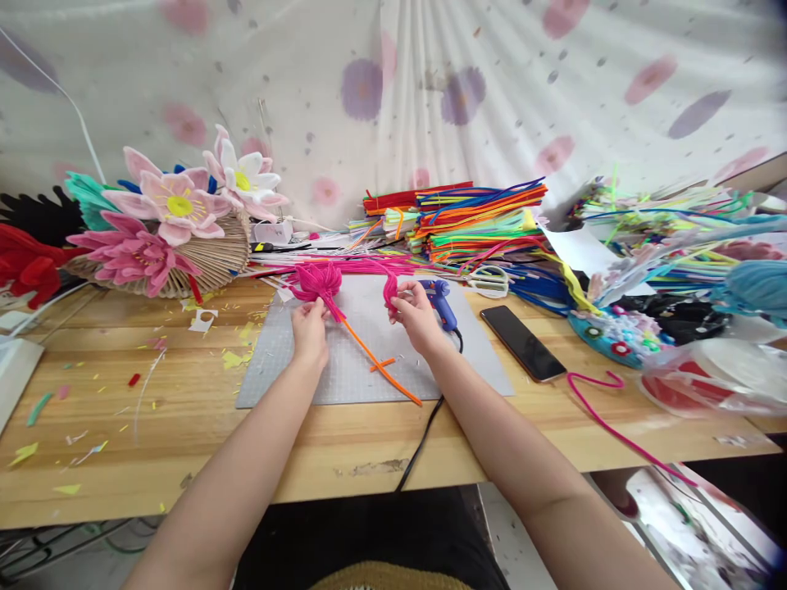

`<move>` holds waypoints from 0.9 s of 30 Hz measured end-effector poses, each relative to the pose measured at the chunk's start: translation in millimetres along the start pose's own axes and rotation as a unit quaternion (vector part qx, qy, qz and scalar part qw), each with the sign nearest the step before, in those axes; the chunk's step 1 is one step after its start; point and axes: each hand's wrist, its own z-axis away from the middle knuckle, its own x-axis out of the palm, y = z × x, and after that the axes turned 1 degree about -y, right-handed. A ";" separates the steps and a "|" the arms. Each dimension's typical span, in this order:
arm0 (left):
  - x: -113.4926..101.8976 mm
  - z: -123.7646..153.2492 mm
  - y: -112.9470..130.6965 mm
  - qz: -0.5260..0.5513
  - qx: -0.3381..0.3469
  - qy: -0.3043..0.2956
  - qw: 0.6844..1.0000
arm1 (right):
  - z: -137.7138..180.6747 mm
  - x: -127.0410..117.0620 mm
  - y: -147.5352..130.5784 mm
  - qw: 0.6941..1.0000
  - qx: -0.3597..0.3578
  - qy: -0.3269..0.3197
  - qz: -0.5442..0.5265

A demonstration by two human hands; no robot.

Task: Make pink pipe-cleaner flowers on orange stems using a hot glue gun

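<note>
My left hand (311,330) pinches a magenta pipe-cleaner flower (316,281) just under its bloom. From the flower an orange stem (369,352) slants down to the right, over a short orange piece lying across it. A curved magenta pipe-cleaner petal (390,288) is held between the fingertips of my right hand (413,313), apart from the flower. Beneath both hands lies a grey cutting mat (283,381). Just behind my right hand a blue glue gun (441,303) rests on the mat, its black cord running to the table's front edge.
Pink and white fuzzy flowers (178,205) stand at the back left. Bundles of coloured pipe cleaners (485,217) are piled along the back. A phone (521,342), scissors (489,280) and a loose magenta pipe cleaner (615,426) lie to the right. Scraps litter the wooden table (202,442).
</note>
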 end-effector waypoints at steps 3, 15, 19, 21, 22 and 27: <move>-1.0 -8.2 1.6 0.048 -0.123 -0.039 0.990 | 0.6 -4.3 -5.6 0.999 0.009 -0.035 -0.015; -2.7 -21.4 14.8 0.066 -0.221 -0.200 0.952 | 8.8 -11.8 -37.6 0.987 0.022 -0.147 -0.063; -3.9 -3.9 23.0 0.001 -0.239 -0.267 0.934 | 0.5 -4.7 -40.0 0.983 0.013 -0.155 -0.094; -4.1 3.3 21.8 -0.025 -0.252 -0.297 0.921 | -4.1 2.5 -40.4 0.983 0.012 -0.153 -0.100; -4.0 5.9 20.1 -0.034 -0.256 -0.308 0.916 | -6.1 6.2 -40.0 0.984 0.012 -0.152 -0.097; -3.4 9.2 11.0 -0.059 -0.252 -0.329 0.908 | -11.7 14.7 -31.1 0.987 0.013 -0.141 -0.068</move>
